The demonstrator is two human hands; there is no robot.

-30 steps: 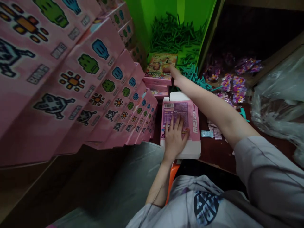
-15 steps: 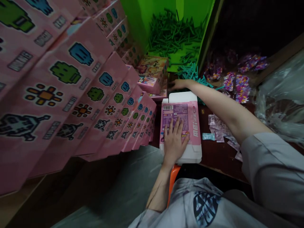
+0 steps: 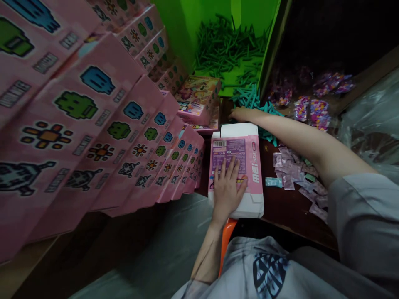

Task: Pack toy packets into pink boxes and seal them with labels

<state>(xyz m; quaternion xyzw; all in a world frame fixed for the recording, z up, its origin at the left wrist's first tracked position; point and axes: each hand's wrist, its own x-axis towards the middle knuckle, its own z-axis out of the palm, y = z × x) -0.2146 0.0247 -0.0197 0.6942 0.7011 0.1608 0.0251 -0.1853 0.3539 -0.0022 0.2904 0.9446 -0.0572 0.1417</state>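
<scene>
My left hand [image 3: 227, 189] lies flat with fingers spread on a pink and white cardboard box [image 3: 253, 160]. The box rests with its printed panel facing up and white end flaps folded out at the far end. My right hand [image 3: 242, 113] reaches across beyond the far flap, close to a heap of teal sticks [image 3: 247, 96]. Its fingers are bent downward and partly hidden in shadow, so I cannot see whether they hold anything. Just left of that hand, a printed box [image 3: 199, 93] sits on top of another pink box.
Stacked pink boxes [image 3: 84, 104] fill the left side. A bright green bin [image 3: 215, 8] at the back holds many dark green sticks. To the right lie small pale sachets [image 3: 288, 166], a light blue sachet [image 3: 273, 182], bags of colourful pieces [image 3: 319, 113] and clear plastic [image 3: 370, 120].
My right hand has drawn back a little to the right, away from the stacked boxes and toward the teal sticks. My left hand stays on the box. The view has shifted slightly.
</scene>
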